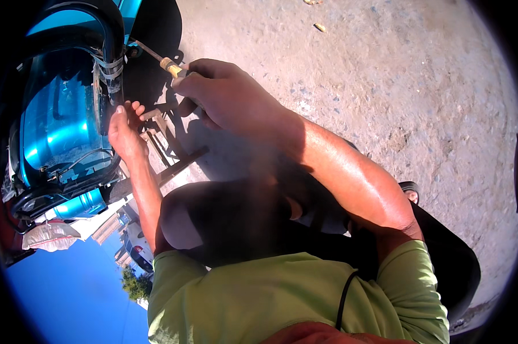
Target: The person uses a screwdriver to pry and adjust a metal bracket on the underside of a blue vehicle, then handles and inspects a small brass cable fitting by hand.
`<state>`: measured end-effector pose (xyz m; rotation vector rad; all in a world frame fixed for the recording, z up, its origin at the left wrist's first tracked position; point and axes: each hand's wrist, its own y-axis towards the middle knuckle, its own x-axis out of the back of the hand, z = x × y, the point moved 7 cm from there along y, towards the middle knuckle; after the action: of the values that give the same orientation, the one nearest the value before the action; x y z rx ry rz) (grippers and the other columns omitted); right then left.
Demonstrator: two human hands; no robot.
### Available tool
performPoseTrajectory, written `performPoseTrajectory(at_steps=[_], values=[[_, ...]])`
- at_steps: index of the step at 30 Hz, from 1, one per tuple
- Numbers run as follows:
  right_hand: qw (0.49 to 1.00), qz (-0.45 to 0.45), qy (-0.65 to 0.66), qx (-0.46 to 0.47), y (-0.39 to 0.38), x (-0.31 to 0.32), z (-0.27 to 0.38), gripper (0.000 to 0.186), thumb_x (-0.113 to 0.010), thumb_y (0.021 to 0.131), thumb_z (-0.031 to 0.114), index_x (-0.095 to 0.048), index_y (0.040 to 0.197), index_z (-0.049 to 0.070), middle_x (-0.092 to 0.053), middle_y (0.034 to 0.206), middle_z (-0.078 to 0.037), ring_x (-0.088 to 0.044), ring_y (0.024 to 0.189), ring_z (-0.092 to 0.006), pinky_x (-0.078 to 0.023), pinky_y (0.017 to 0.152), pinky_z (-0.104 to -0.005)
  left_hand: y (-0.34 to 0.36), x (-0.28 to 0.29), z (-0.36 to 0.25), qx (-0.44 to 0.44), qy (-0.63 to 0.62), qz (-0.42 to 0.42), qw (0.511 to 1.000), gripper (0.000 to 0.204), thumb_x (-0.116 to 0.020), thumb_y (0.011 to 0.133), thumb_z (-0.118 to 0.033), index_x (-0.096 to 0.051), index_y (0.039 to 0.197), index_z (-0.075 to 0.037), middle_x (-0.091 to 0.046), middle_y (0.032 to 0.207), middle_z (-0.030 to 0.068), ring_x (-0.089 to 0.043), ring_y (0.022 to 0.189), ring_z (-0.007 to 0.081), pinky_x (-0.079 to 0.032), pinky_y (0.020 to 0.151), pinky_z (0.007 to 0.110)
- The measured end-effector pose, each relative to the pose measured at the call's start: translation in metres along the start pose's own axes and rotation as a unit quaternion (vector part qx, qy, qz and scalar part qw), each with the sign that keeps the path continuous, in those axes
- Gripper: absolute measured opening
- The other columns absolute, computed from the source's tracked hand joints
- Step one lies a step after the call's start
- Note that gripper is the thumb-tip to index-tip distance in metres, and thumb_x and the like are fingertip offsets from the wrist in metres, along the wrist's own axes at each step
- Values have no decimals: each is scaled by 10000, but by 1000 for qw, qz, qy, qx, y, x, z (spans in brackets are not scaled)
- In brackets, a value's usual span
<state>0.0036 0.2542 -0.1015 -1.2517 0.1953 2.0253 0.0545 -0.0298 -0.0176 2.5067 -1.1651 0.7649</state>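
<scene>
Fingers and thumb of the right hand (pixel 233 97) are closed around the butt end of a screwdriver (pixel 171 67), probably so that the wrist can turn it in line with the shaft. The tool lies just above the left hand (pixel 125 131), slanting up toward a blue vehicle (pixel 58 123); whether its tip touches anything there is lost in shadow. It has a short yellowish handle and a thin, brownish, worn-looking shaft. On the left hand the fingers are curled and the thumb points up beside a black pipe (pixel 114 85) wrapped with a silvery band (pixel 111 67), perhaps to steady something; I cannot tell whether they pinch anything. Near that hand sits a rusty metal frame (pixel 181 163).
</scene>
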Motion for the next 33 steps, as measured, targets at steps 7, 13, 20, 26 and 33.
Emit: performPoseTrajectory(at_steps=[7,13,20,26,33], values=[[999,11,-30,-15,4,2,2,460,-552,914,275,-588,1229,-58,-682,847,-145,-655,737,-193,-511,692,-332,43,13,-103,-313,266,-96,907,354,-556,1021,-279,-647,1147,40,-692,1108,160,-663,1033,215,-503,930,320],[999,35,1,-35,-1,-4,0,343,-552,940,257,-603,1116,-33,-637,802,-59,-556,655,-120,-443,608,-280,98,-17,-79,-152,146,4,978,472,-420,1065,-357,-629,1186,49,-662,1140,138,-614,1047,220,-476,913,336],[997,58,14,-50,2,-1,-4,321,-543,946,242,-605,1123,-19,-612,769,-13,-510,601,-82,-409,544,-260,113,-16,-81,-50,57,-62,995,514,-403,1067,-378,-588,1202,83,-661,1112,166,-621,964,243,-487,890,361],[990,70,96,-81,-1,-5,-19,373,-556,955,242,-565,1226,-14,-611,778,-26,-508,591,-82,-405,531,-250,116,-24,-81,-77,70,-58,993,497,-453,1058,-372,-580,1235,74,-640,1190,155,-616,1013,230,-503,881,348],[976,98,163,-107,-5,-10,-22,385,-551,975,254,-547,1259,-5,-611,781,-19,-498,592,-76,-396,542,-237,123,-16,-77,-73,69,-53,994,492,-436,1065,-366,-578,1238,72,-650,1168,155,-621,1026,227,-502,888,351]])
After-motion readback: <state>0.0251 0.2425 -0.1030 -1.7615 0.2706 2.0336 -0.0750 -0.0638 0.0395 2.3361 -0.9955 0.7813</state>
